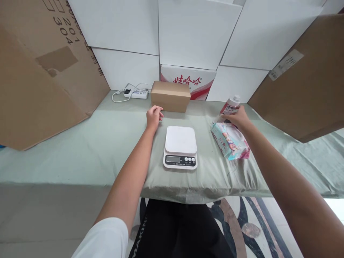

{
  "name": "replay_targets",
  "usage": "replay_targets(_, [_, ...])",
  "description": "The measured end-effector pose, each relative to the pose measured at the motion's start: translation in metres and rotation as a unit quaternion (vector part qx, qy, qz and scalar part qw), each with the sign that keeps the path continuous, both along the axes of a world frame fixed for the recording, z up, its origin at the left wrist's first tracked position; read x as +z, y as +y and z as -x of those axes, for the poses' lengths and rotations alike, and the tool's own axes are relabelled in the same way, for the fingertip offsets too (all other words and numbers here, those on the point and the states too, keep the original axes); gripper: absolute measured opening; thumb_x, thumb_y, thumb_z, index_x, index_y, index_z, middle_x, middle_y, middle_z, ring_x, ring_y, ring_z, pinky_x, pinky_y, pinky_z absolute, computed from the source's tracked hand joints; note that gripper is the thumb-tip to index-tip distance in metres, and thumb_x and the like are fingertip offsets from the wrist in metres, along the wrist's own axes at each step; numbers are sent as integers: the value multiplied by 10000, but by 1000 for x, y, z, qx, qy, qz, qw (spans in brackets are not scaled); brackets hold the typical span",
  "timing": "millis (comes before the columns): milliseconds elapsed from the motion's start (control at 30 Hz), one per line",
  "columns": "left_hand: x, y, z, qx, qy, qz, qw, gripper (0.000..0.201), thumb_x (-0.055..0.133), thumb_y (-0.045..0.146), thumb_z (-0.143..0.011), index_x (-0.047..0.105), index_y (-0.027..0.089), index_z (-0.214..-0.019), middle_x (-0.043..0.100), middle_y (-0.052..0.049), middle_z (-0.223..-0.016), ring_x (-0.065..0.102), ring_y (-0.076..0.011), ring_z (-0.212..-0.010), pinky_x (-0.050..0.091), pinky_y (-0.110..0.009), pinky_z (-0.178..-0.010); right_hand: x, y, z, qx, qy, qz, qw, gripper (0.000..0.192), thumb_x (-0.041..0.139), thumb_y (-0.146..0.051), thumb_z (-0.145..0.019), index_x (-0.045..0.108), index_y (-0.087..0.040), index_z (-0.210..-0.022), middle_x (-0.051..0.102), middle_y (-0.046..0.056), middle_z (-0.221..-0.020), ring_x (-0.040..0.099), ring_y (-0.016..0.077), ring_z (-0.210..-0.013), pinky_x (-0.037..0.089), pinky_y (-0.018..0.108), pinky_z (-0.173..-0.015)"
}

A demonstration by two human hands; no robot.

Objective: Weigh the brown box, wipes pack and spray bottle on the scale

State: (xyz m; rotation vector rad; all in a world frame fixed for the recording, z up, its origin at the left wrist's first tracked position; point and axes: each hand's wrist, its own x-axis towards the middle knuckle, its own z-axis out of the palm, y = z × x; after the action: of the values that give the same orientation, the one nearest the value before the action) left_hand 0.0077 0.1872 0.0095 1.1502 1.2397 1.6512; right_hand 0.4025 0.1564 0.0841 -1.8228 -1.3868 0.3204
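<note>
My right hand (238, 117) is closed around a clear bottle (228, 106) with a white cap and a red-and-white label. The bottle leans, its cap toward the upper right, just behind a pack of wipes (230, 140) in blue and pink wrapping. Close to the front left corner of a small brown cardboard box (170, 96), my left hand (154, 116) rests with loosely curled fingers slightly apart and nothing visible in them. Between my forearms lies a white kitchen scale (181, 147), its plate bare and its display showing no readable figures.
A white power strip (136, 94) with a looped cable lies at the back left. Large cardboard sheets flank the table on the left (45, 79) and right (303, 79). White boxes (126, 68) form the back wall. The green cloth (80, 154) hangs over the front edge.
</note>
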Motion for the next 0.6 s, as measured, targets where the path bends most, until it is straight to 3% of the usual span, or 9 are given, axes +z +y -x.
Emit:
replay_targets(133, [0,1,0,3,2,7,1000,137,553,235,-818,663,215,-741,594,39,-506,468,-89,-386,347,-212,-426,16,-55,9,-5,-95,141,985,965,920,-550,-654,500,-146,-1423,671,280,-1209,674,398,-1054,525,512,-858])
replay_targets(200, [0,1,-1,2,5,10,1000,126,567,250,-817,660,217,-739,594,39,-507,469,-89,-385,348,-211,-426,16,-78,16,28,-164,198,966,1043,881,-628,-689,456,-145,-1510,638,310,-1311,675,425,-1103,523,515,-872])
replay_targets(300, [-1,1,-1,0,5,11,1000,121,571,252,-814,662,218,-740,594,39,-505,468,-89,-380,348,-212,-423,10,-96,29,32,-224,257,940,1144,854,-631,-697,353,-175,-1619,605,298,-1381,718,410,-1019,556,519,-837])
replay_targets(500, [-2,0,0,7,1,4,1000,146,534,232,-810,661,216,-741,589,39,-502,458,-95,-385,345,-215,-425,8,-126,44,-1,-263,253,931,1204,774,-651,-748,197,-212,-1709,534,297,-1462,680,489,-1163,560,574,-884])
replay_targets(600, [-5,1,0,4,13,4,1000,150,524,233,-830,660,217,-769,588,37,-525,464,-106,-405,376,-223,-446,5,-144,54,-12,-298,162,941,1091,743,-599,-789,279,-181,-1684,507,305,-1490,558,553,-1338,488,687,-1011])
